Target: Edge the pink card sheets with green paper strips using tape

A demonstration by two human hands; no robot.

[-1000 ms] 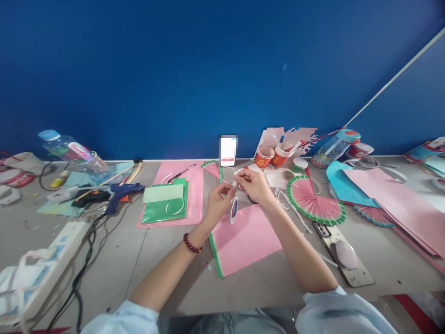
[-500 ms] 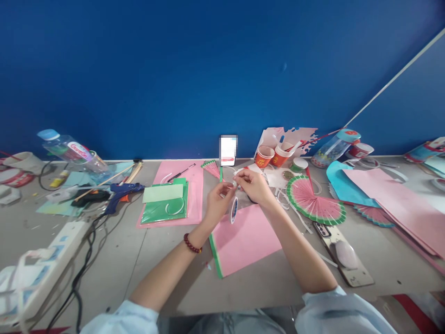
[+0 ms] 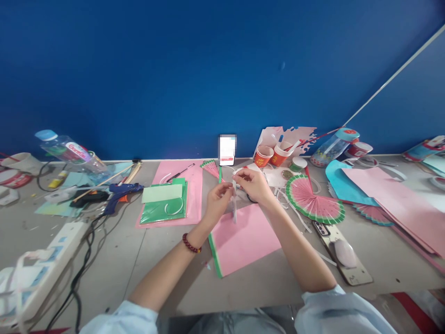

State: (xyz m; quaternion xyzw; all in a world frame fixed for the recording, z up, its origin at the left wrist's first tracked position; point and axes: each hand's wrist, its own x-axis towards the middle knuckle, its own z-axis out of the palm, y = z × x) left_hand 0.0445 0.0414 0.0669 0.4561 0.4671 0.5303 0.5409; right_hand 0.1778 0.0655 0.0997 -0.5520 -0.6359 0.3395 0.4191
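A roll of white tape (image 3: 235,214) hangs edge-on from the fingers of both hands, above a pink paper sheet (image 3: 245,239) with a green strip along its left edge. My left hand (image 3: 219,202), below a dark red bead bracelet, is closed in a pinch at the tape's upper part. Close beside it, my right hand (image 3: 253,186) pinches the tape's white end a little higher. The fingertips nearly meet and hide part of the tape. A lit phone (image 3: 227,150) leans on the wall beyond the hands.
To the left are green paper packs (image 3: 163,202), a blue glue gun (image 3: 121,192), a plastic bottle (image 3: 74,150) and a white power strip (image 3: 52,264). On the right lie a watermelon-patterned paper fan (image 3: 313,197), paper cups (image 3: 264,156), and a mouse (image 3: 345,254) on another phone (image 3: 361,273).
The tape roll has turned from showing its blue inner ring to an edge-on view. Both hands stay nearly in place, still pinching.
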